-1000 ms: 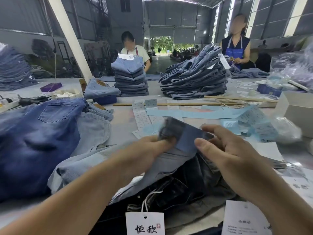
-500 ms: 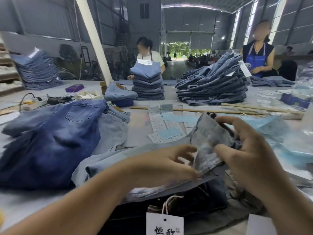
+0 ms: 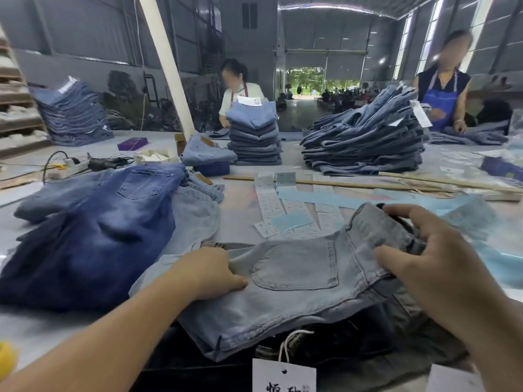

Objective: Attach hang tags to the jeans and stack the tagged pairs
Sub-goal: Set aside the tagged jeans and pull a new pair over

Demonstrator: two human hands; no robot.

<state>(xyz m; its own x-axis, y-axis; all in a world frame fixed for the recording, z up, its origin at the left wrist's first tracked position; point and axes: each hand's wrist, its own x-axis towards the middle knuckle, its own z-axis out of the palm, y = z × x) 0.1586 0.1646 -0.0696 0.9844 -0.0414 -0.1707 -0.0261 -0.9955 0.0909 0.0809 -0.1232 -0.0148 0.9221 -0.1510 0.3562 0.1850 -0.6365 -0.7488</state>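
At the lower middle of the frame, pale jeans (image 3: 294, 281) lie spread on the bench (image 3: 240, 222), back pocket up, draped over a darker pair (image 3: 353, 343) beneath. Left hand (image 3: 208, 274) grips the waistband edge at the pocket's left, fingers curled over the cloth. Right hand (image 3: 424, 258) holds the bunched waistband at the right, thumb on top and fingers hooked round the raised fold. A white hang tag (image 3: 283, 376) on a white string lies at the bottom edge, resting on the dark pair; its string runs up into that cloth. Left of centre, dark blue jeans (image 3: 93, 230) lie in a loose heap over a lighter pair (image 3: 195, 219). Just above the pale jeans, strips of white labels (image 3: 268, 205) and light blue paper (image 3: 319, 198) lie flat on the bench. Farther back, in the upper middle, stands a neat stack (image 3: 254, 137) of folded jeans with a tag on top, and to its right a broader, slumping pile (image 3: 365, 140). Behind them two other people stand at the bench, one at each pile. Another stack (image 3: 73, 114) sits at the upper left.
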